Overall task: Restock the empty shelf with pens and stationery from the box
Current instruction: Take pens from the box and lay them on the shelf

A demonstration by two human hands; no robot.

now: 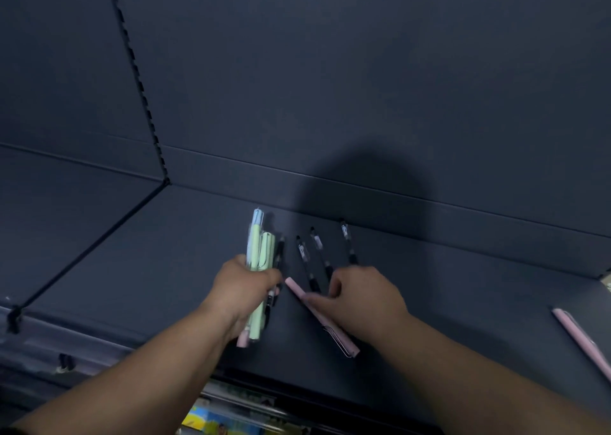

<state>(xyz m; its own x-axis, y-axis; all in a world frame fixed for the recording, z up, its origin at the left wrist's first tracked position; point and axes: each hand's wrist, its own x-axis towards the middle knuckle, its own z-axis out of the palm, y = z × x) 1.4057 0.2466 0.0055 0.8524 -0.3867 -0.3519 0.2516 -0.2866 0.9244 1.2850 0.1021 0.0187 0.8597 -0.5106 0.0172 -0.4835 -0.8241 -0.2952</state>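
Restocking progress: early, most of the dark shelf (429, 302) is bare.
Left hand (243, 287): fingers closed around a bundle of pens (261, 252) waiting to go down.
Right hand (363, 297): fingers pinching a pink pen (334, 330) against the shelf.
Placed: three black pens (319, 251); another pink pen (582, 342) far right.
Box: not visible.

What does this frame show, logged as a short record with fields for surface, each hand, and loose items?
surface: dark grey metal shelf
left hand: closed around a bundle of pale green and black pens
right hand: fingertips on a pink capped pen lying on the shelf
loose items: three black click pens lying fanned out beyond the right hand; another pink pen at the right edge
box: not in view
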